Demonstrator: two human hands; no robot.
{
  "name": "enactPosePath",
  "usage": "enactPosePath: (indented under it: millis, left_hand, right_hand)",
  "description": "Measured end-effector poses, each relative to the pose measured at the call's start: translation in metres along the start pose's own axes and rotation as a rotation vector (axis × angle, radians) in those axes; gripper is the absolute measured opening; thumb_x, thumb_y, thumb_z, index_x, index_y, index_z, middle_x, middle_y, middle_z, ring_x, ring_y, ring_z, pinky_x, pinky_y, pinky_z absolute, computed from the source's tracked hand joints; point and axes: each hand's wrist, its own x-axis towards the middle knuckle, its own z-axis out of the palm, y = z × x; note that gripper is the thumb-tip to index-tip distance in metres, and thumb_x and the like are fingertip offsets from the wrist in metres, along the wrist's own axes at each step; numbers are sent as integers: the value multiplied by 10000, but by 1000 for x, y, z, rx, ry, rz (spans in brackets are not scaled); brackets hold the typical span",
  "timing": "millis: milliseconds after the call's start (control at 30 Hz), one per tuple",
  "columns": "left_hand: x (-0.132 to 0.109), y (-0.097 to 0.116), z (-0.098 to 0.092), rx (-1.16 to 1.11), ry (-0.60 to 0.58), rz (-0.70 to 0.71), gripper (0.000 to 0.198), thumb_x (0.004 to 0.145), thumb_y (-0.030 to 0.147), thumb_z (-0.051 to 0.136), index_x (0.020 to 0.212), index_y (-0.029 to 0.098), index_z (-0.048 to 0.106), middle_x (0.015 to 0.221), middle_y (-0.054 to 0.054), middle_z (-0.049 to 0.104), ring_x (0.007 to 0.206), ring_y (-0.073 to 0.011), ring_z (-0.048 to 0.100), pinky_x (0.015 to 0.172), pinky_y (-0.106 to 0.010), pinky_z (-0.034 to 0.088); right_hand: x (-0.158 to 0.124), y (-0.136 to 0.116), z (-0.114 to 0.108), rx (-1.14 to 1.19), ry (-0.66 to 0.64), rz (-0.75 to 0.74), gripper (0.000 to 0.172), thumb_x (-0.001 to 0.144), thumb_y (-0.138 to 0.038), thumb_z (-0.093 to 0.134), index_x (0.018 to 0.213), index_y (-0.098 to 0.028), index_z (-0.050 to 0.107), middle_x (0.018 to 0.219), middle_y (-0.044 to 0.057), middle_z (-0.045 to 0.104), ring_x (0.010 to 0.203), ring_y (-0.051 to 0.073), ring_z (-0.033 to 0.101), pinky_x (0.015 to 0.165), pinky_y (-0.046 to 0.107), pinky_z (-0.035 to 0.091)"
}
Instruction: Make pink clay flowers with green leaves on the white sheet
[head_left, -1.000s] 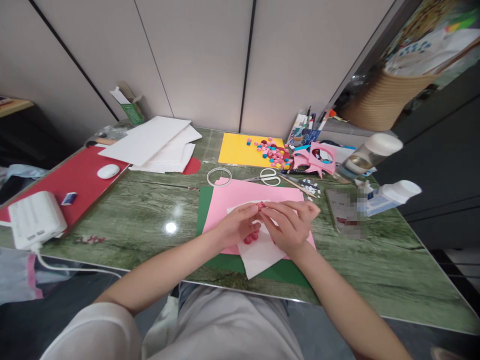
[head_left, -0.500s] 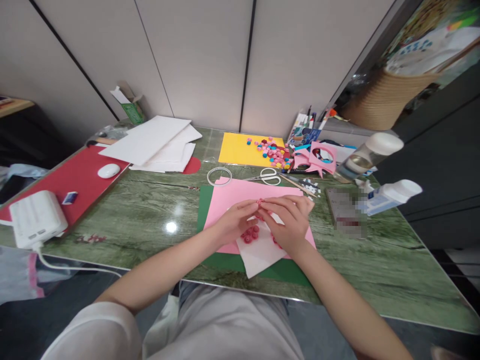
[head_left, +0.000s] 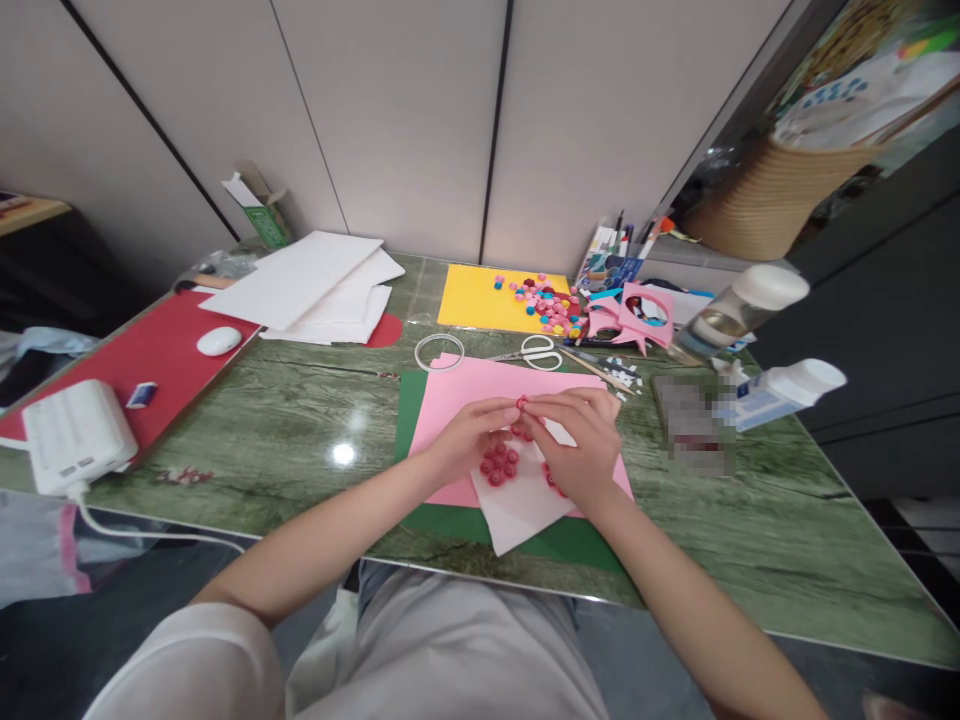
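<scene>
Between the fingertips of my left hand [head_left: 480, 430] and my right hand [head_left: 581, 435] is a small pink paper coil [head_left: 522, 403], pinched from both sides. Below the hands lies a white sheet [head_left: 517, 515] with clusters of red-pink coils [head_left: 499, 466] on it; the right hand partly covers one cluster. Under the white sheet is pink paper [head_left: 442, 410], and beneath that a green sheet [head_left: 411, 400].
Behind the papers are scissors [head_left: 541, 352], a roll of tape [head_left: 439, 353] and yellow paper [head_left: 469, 300] with several coloured coils. Two bottles, one clear [head_left: 724, 315] and one white [head_left: 784, 393], stand right. White sheets [head_left: 307, 275] and a power bank [head_left: 79, 435] are left.
Both hands stay in nearly the same place. The fingers have shifted slightly around the pink coil, and a little more of the left cluster shows.
</scene>
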Motion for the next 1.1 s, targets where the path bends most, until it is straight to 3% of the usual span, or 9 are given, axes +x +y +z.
enactPosePath:
  millis: [200, 300, 400, 500, 600, 800, 1100]
  left_hand:
    - [2, 2, -3, 129, -35, 24, 305, 816, 369, 454, 947, 159, 633, 936, -81, 620, 836, -160, 567, 729, -265, 404]
    - [4, 1, -6, 478, 37, 96, 316, 811, 367, 446, 965, 154, 622, 954, -90, 624, 870, -187, 567, 755, -299, 409]
    - [3, -2, -9, 1027, 81, 302, 258, 786, 239, 460, 975, 163, 617, 1006, -85, 597, 956, -200, 522, 846, -338, 386]
    - [0, -6, -10, 1473, -35, 447, 339, 760, 147, 442, 1065, 195, 583, 1099, -80, 551, 1033, -214, 465, 911, -378, 346]
    - [-2, -10, -10, 1723, -146, 473, 371, 760, 143, 451, 1114, 197, 549, 1154, -88, 518, 1061, -229, 437, 900, -392, 348]
    - [0, -14, -11, 1896, -182, 425, 355, 785, 171, 437, 1129, 189, 526, 1122, -95, 512, 1037, -234, 435, 852, -383, 362]
    - [0, -15, -12, 1951, -196, 394, 342, 786, 145, 423, 1110, 180, 526, 1080, -95, 522, 1008, -229, 438, 824, -363, 364]
  right_hand:
    - [7, -1, -5, 122, 9, 123, 130, 712, -193, 661, 823, -260, 661, 799, -8, 687, 799, 169, 574, 783, 351, 426]
    - [16, 9, -15, 146, -12, 192, 96, 731, -220, 640, 820, -245, 661, 814, 3, 680, 828, 168, 576, 810, 345, 426]
    - [27, 29, -28, 190, -272, 275, 90, 738, -272, 622, 807, -232, 664, 825, 8, 672, 815, 165, 579, 779, 324, 436]
    - [31, 51, -33, 255, -656, 325, 117, 714, -306, 628, 780, -221, 673, 803, 6, 667, 755, 157, 579, 718, 295, 445]
    - [27, 66, -30, 281, -865, 349, 125, 705, -296, 615, 772, -212, 678, 791, 6, 668, 720, 148, 574, 691, 279, 444]
    - [22, 68, -24, 271, -982, 334, 112, 705, -248, 591, 761, -213, 682, 761, -6, 678, 709, 147, 585, 678, 271, 442]
    - [16, 73, -17, 311, -995, 357, 103, 702, -214, 586, 763, -209, 669, 769, -10, 675, 717, 144, 598, 692, 264, 449]
